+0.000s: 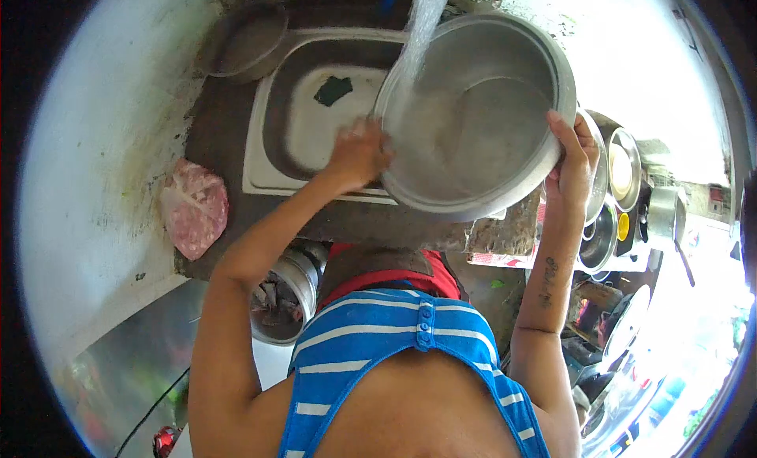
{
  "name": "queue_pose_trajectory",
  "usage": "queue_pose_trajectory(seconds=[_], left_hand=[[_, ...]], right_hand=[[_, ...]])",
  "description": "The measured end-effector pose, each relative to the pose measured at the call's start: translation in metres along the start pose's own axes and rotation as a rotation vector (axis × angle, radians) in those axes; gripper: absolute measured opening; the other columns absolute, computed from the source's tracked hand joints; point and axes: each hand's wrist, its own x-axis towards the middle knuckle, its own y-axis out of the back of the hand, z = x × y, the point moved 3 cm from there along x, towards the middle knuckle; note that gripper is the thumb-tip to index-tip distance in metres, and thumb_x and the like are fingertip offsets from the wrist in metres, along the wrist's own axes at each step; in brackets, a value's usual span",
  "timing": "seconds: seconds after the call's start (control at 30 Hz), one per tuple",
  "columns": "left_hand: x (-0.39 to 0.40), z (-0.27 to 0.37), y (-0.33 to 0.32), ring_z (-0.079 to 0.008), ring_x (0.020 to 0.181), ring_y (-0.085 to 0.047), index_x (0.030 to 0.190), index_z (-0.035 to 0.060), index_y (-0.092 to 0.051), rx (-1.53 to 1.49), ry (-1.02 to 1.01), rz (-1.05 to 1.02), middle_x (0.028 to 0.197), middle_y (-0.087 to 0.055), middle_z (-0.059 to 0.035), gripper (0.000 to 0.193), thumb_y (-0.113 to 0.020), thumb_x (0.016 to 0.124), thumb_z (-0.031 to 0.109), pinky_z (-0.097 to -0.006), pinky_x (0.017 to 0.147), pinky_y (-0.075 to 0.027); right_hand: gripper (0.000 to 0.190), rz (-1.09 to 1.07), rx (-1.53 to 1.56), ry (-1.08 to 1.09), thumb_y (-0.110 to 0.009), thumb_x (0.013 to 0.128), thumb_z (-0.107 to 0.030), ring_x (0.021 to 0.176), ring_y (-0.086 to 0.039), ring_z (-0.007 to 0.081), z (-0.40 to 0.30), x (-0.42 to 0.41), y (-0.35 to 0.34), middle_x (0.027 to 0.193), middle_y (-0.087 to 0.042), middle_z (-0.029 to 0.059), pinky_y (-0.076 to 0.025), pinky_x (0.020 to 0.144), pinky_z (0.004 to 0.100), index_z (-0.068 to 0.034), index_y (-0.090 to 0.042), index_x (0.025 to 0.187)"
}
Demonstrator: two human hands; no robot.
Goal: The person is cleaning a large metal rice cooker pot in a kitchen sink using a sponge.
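Note:
A large round metal basin is tilted over the right part of a steel sink, and water streams down at its left rim. My right hand grips the basin's right rim, thumb on the inner side. Beside the opposite rim is my left hand, blurred, its fingers curled; whether it touches or holds the rim cannot be told. A dark green scrap, perhaps a scouring pad, lies on the sink's bottom.
A plastic bag of pinkish contents lies on the counter by the left wall. A round basin stands at the back left. Metal bowls and a pot stand at the right. Below the counter is a metal pot with dark pieces.

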Motion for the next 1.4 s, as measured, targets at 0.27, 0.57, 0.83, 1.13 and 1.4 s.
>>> queue_pose_trajectory(seconds=[0.27, 0.57, 0.83, 1.13, 1.4], left_hand=[[-0.011, -0.032, 0.040, -0.0205, 0.085, -0.062, 0.106, -0.0013, -0.058, -1.270, 0.004, 0.286, 0.098, -0.063, -0.0115, 0.035, -0.061, 0.083, 0.024, -0.0334, 0.076, -0.050], [-0.125, -0.079, 0.112, -0.0160, 0.080, -0.063, 0.099, -0.0006, -0.061, -1.992, 0.475, 0.007, 0.089, -0.065, -0.0086, 0.028, -0.063, 0.080, 0.020, -0.0295, 0.073, -0.052], [-0.171, -0.047, 0.155, -0.0156, 0.086, -0.060, 0.115, -0.0038, -0.047, -1.620, 0.269, 0.638, 0.099, -0.061, -0.0097, 0.044, -0.062, 0.077, 0.012, -0.0279, 0.077, -0.048], [-0.163, -0.087, 0.123, -0.0154, 0.100, -0.050, 0.120, -0.0005, -0.041, -1.294, 0.244, 0.889, 0.107, -0.052, -0.0077, 0.054, -0.062, 0.071, -0.004, -0.0301, 0.092, -0.038], [-0.134, -0.110, 0.055, -0.0167, 0.094, -0.054, 0.118, 0.0025, -0.043, -1.372, 0.363, 0.658, 0.105, -0.055, -0.0058, 0.052, -0.066, 0.072, -0.001, -0.0297, 0.076, -0.048]], right_hand=[[0.018, 0.125, 0.047, -0.080, -0.054, 0.089, -0.018, 0.043, -0.043, 0.0014, -0.029, -0.008, -0.011, 0.072, -0.061, 0.0036, -0.023, 0.032, 0.0141, 0.000, -0.059, 0.088], [0.025, -0.119, 0.526, -0.335, -0.045, 0.093, -0.014, 0.070, -0.064, 0.0114, -0.017, -0.029, 0.018, 0.090, -0.065, 0.0109, -0.047, 0.045, 0.0140, 0.003, -0.056, 0.107], [0.034, -0.173, 0.004, -0.332, -0.053, 0.086, -0.024, 0.089, -0.061, 0.0184, 0.106, 0.011, 0.034, 0.099, -0.063, 0.0114, -0.049, 0.079, 0.0296, 0.001, -0.057, 0.109], [0.031, -0.121, 0.173, -0.214, -0.049, 0.089, -0.024, 0.091, -0.060, 0.0216, 0.152, 0.057, -0.030, 0.099, -0.060, 0.0112, -0.050, 0.080, 0.0348, -0.001, -0.053, 0.109], [0.028, -0.124, 0.127, -0.085, -0.044, 0.091, -0.026, 0.088, -0.060, 0.0222, 0.144, 0.059, -0.022, 0.097, -0.062, 0.0097, -0.049, 0.082, 0.0357, -0.003, -0.058, 0.100]])
